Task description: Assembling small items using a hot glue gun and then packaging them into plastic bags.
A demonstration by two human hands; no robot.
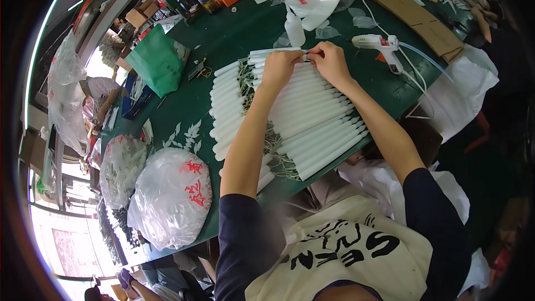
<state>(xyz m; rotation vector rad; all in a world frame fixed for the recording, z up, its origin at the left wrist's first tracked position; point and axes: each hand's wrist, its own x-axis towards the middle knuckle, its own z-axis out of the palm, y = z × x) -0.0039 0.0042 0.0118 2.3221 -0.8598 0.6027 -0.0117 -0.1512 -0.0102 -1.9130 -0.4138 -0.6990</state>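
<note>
Long white taper candles (301,111), or sticks shaped like them, lie side by side in rows on the green table (234,28). Over the far end of the rows, my left hand (282,67) and my right hand (331,64) meet with fingers pinched together. They are close to the pointed tips of the farthest candles. What sits between the fingertips is too small to make out. Thin pale-green wires or cords (245,83) run out from the candles' base ends. Beyond my hands stands a white squeeze bottle (294,29).
A white glue gun (379,47) with its cable lies to the right, near flat cardboard (418,19). White leaf-shaped pieces (192,131), scissors (205,72), a green bag (157,58) and stuffed plastic bags (170,198) are on the left. Other people sit around the table.
</note>
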